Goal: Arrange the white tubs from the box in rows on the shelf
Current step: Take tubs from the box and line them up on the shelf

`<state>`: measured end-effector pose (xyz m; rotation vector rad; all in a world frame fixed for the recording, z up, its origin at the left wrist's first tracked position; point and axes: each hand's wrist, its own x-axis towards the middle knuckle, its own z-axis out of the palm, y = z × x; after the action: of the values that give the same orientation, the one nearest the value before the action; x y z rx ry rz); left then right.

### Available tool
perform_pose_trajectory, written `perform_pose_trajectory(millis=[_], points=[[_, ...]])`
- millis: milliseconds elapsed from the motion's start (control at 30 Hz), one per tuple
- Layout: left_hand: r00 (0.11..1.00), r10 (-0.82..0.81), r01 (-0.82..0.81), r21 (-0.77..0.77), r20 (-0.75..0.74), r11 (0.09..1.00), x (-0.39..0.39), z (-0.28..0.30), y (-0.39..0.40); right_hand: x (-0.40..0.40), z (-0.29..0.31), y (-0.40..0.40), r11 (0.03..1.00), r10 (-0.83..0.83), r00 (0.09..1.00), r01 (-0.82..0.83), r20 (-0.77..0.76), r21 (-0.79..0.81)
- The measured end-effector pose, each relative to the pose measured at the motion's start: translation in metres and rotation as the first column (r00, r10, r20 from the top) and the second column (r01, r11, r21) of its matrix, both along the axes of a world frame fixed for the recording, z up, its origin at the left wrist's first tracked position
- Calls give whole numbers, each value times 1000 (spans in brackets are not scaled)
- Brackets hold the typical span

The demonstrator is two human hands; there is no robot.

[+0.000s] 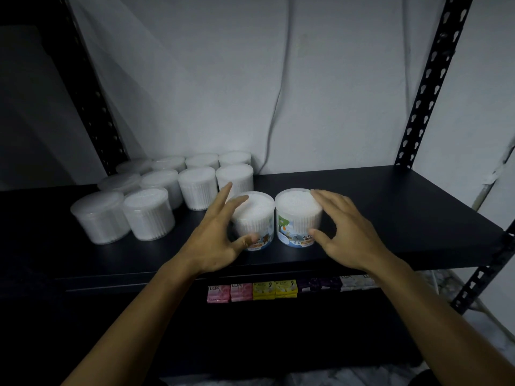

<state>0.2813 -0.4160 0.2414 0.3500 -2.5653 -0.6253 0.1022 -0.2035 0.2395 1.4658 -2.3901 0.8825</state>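
Observation:
Two white tubs with cartoon labels stand side by side near the front of the black shelf (390, 207). My left hand (214, 240) is spread around the left tub (255, 215), its thumb on the label and its fingers straight beside the lid. My right hand (345, 232) cups the right tub (296, 213) loosely, fingertips at the rim and thumb low on the label, with a gap at the palm. Both tubs rest on the shelf. Several more white tubs (195, 188) stand in rows at the back left.
Black slotted uprights (434, 84) frame the shelf. A grey cable (274, 112) hangs down the white wall behind. On the lower shelf lies a row of soap packs (264, 289), pink, yellow, purple and white. The box is out of view.

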Motion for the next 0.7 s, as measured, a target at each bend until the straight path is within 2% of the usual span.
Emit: perform_pose_trajectory(millis=[100,200,533,700], points=[[996,70,-79,-212,-51,974,2,0,12,6,-3,-3,1000,11,995,-13,-95,-21],[987,110,-143,-321,-120,936,0,-4,22,12,-9,-12,998,39,985,-47,-166,-45],[984,121,-163,-383,-130,909,-3,-16,22,15,-23,-24,997,23,981,-36,-193,-68],[985,117,-153,-333,-126,930,-5,-20,21,15,-22,-24,997,30,978,-44,-207,-63]])
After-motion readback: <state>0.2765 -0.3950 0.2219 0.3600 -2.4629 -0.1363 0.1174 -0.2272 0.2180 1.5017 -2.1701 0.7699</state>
